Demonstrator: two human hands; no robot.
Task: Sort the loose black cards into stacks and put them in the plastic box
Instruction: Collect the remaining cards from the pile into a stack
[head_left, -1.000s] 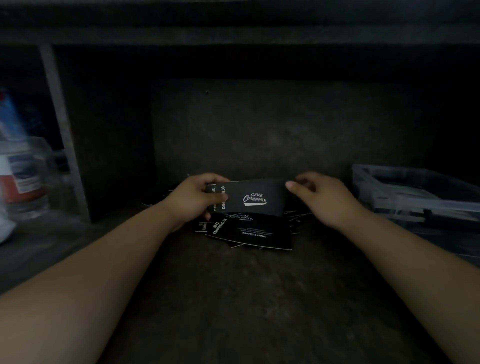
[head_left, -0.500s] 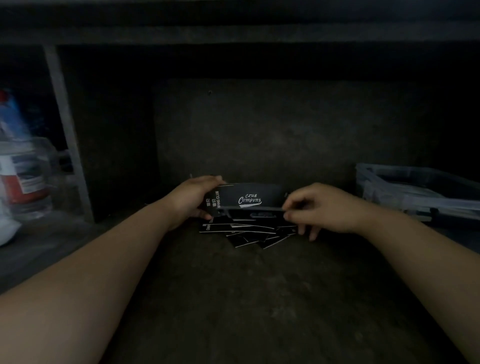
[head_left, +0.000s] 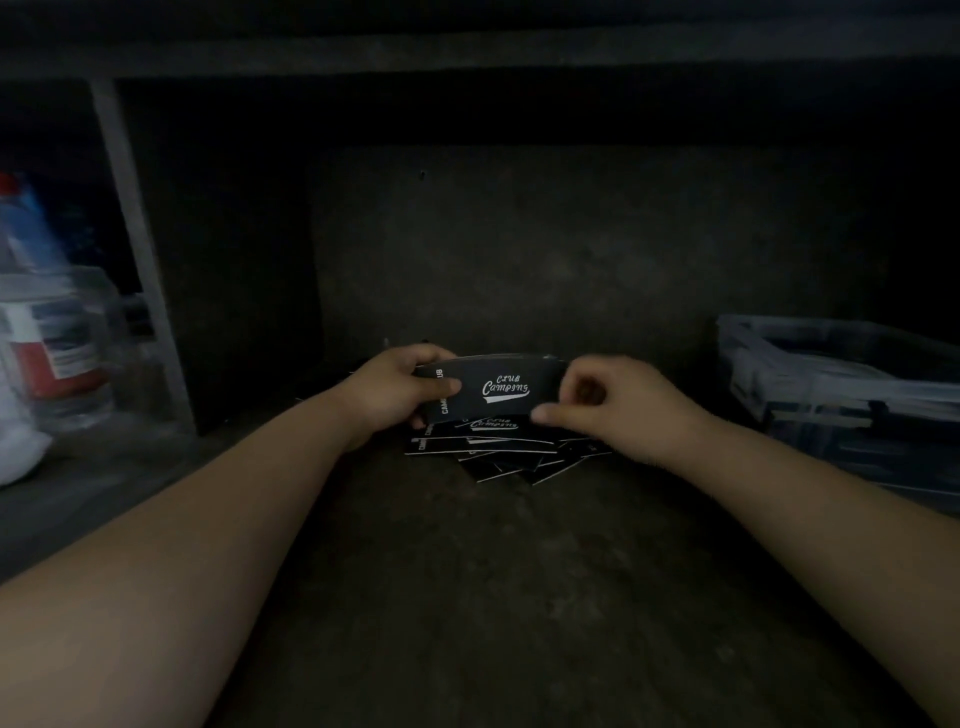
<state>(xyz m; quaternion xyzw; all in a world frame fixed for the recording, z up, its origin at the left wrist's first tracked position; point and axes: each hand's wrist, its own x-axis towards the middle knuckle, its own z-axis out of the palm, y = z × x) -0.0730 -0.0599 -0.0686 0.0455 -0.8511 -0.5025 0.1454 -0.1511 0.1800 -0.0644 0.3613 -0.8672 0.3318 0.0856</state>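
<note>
A stack of black cards with white "Club Camping" lettering is held upright at the back of a dark shelf. My left hand grips its left end, thumb across the front. My right hand pinches the right end between thumb and fingers. Beneath the stack, several loose black cards lie fanned on the shelf floor, partly hidden by both hands. The clear plastic box sits to the right, apart from my right hand, with dark contents inside.
The dark shelf floor stretches toward me. A grey upright post divides off the left bay, where a clear container with a red and white label and a white item stand. A dark back wall closes the shelf behind the cards.
My right hand dipped to the loose pile, then rose to the stack's right end and pinched it. The held stack stands a little higher, and the pile below looks thinner.
</note>
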